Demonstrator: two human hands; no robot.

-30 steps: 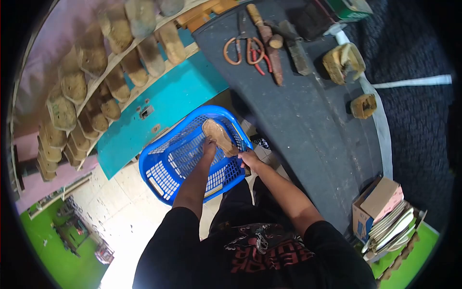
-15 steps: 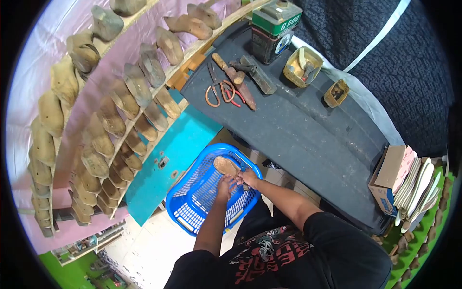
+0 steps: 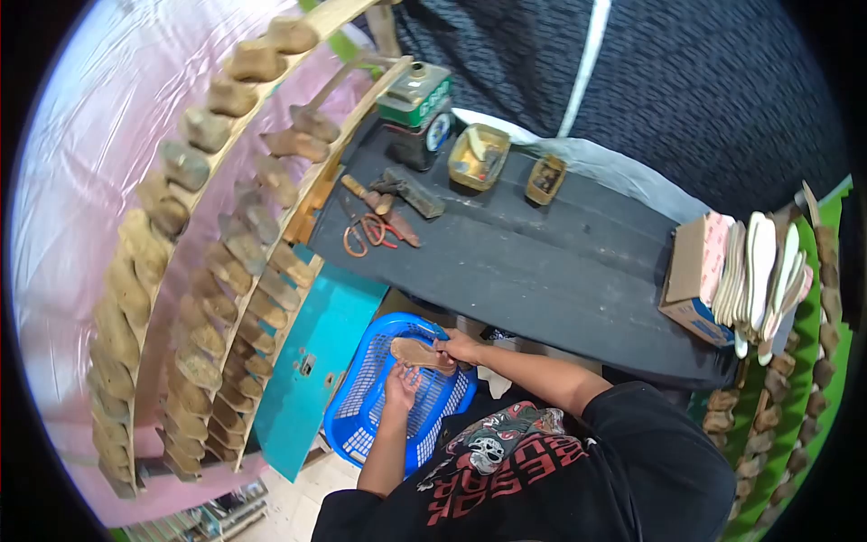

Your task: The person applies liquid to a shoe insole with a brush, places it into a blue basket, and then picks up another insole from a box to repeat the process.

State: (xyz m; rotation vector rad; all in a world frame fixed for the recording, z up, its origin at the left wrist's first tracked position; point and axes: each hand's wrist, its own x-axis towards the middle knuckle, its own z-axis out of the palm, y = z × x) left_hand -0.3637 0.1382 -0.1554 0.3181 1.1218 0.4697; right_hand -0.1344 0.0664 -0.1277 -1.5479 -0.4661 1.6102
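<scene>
A tan shoe sole [image 3: 417,352] lies lengthwise over the blue plastic basket [image 3: 339,425], its rounded end pointing left. My right hand [image 3: 461,348] grips the narrower end of the sole, fingers closed around it. Just below the sole, my left hand [image 3: 401,384] is open with its fingers spread, the fingertips close to the sole's lower edge. Between and below my hands the basket's slotted walls show.
A dark-covered table [image 3: 542,271] carries scissors [image 3: 364,235], a green can [image 3: 415,104], two cut-down containers and a box [image 3: 691,280] beside stacked pale soles [image 3: 759,271]. Wooden shoe lasts [image 3: 203,339] line shelves at left. A teal panel [image 3: 312,361] stands beside the basket.
My left hand has come away from the sole and opened below it. The sole has turned more level, still in my right hand. The camera view has shifted.
</scene>
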